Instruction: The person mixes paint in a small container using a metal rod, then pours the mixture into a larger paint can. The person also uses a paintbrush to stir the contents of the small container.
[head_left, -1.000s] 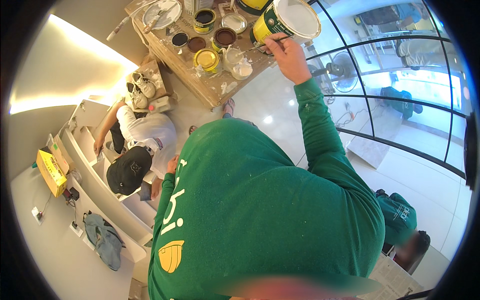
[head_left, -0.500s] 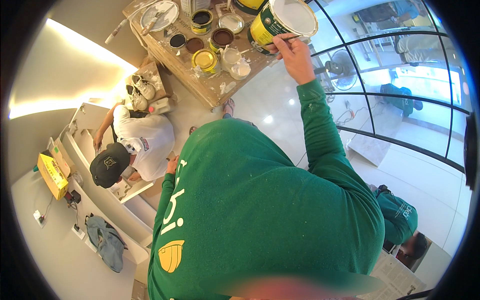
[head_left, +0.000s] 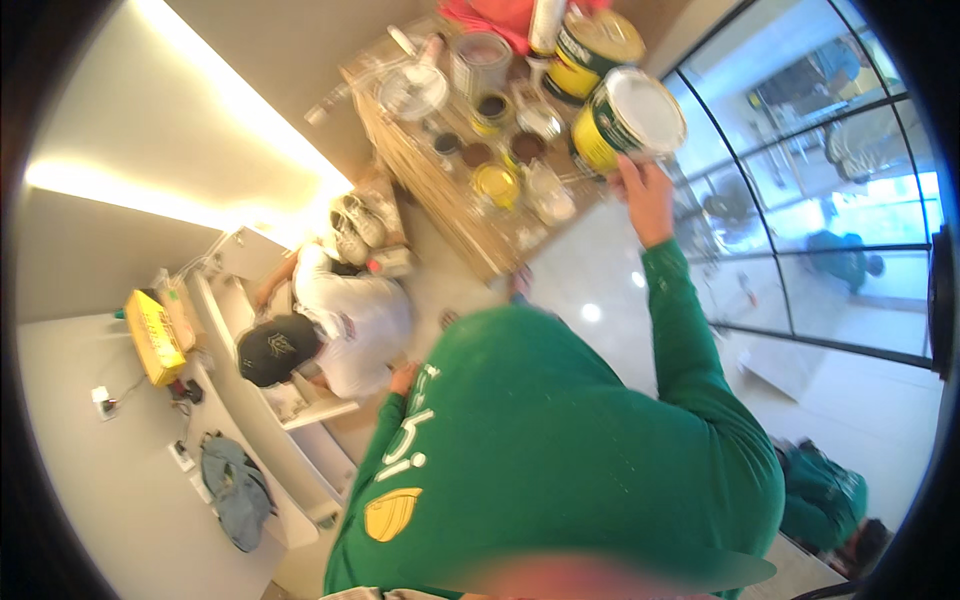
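Note:
My right hand (head_left: 645,198) is at the near side of a yellow-and-green paint bucket (head_left: 603,132), just below its rim. The bucket's top shows white. Its fingers are pinched together; blur hides what is between them. My left hand (head_left: 404,378) hangs low beside my green sweater, near a person in a white shirt, and its fingers are mostly hidden. The bucket stands at the right side of a wooden table (head_left: 475,250). On the table left of it are a yellow can lid (head_left: 495,186), a can of dark brown paint (head_left: 527,148) and white-smeared cups (head_left: 550,195).
A second yellow-and-green bucket (head_left: 575,72) stands behind. A person in a white shirt and black cap (head_left: 278,350) crouches at a white cabinet on the left. White shoes (head_left: 358,228) sit near the table. A black-framed glass partition (head_left: 765,205) rises on the right.
The view has shifted, so table and buckets appear lower and farther right. My right hand stays by the bucket; the thin dark tool earlier seen in its fingers cannot be made out.

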